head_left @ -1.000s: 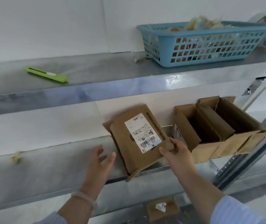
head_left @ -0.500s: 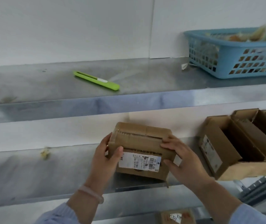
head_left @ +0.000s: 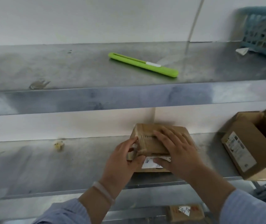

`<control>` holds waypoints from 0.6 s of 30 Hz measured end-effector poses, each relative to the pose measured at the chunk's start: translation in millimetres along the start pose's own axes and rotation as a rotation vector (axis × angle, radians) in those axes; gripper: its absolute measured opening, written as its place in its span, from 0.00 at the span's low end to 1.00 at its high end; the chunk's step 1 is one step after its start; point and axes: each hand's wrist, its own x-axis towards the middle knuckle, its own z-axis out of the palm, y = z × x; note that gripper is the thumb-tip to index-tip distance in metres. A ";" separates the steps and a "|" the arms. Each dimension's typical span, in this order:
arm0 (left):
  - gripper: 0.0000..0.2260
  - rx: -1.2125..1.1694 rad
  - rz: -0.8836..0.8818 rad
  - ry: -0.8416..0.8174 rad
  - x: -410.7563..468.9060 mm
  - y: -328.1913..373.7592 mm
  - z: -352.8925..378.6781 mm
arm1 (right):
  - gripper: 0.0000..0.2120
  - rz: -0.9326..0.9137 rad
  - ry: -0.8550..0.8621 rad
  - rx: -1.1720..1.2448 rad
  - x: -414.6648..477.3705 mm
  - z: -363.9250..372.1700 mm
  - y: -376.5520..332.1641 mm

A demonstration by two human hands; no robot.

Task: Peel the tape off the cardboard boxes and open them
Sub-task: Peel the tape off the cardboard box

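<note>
A small taped cardboard box (head_left: 146, 139) with a white label on its front sits on the middle metal shelf (head_left: 64, 167). My left hand (head_left: 122, 160) grips the box's left front corner, thumb on the front and fingers on the side. My right hand (head_left: 176, 149) lies over the top of the box, fingers spread and thumb on the label. Clear tape bands cross the top of the box.
A green box cutter (head_left: 142, 64) lies on the upper shelf (head_left: 64, 70). A blue basket (head_left: 263, 34) stands at the far right of that shelf. An opened cardboard box (head_left: 248, 143) sits right of my hands. Another labelled box (head_left: 185, 212) lies on a lower shelf.
The box went from tilted on its edge to flat on the shelf. My left hand took hold of its left corner and my right hand slid onto its top. The view swung left.
</note>
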 end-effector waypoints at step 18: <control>0.04 -0.230 -0.148 -0.028 1.8 5.3 43.6 | 0.37 0.014 -0.030 -0.214 -9.3 11.5 20.6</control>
